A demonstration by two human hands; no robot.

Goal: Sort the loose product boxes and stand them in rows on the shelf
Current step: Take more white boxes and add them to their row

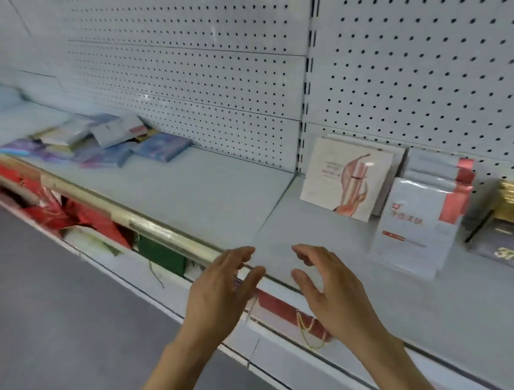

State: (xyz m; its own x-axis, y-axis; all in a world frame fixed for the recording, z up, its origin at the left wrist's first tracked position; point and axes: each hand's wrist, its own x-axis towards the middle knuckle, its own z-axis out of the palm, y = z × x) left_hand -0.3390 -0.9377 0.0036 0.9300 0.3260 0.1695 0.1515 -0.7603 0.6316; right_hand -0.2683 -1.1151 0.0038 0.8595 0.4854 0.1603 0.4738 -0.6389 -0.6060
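Left hand (pixel 219 284) and right hand (pixel 325 289) empty, fingers loosely spread, above pale grey metal shelf (pixel 208 198), heap of loose blue and purple product boxes (pixel 105 144) far left, white upright boxes (pixel 346 178) standing right.

— What sort of place is this?
— A shop. A white pegboard back wall (pixel 402 68) rises behind a long metal shelf (pixel 191 192), product boxes (pixel 343 178) stand facing out at right, and loose boxes (pixel 105 144) lie heaped far left.

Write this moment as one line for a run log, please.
left hand: open, empty | right hand: open, empty | loose boxes: piled far left on shelf | standing boxes: right, against pegboard
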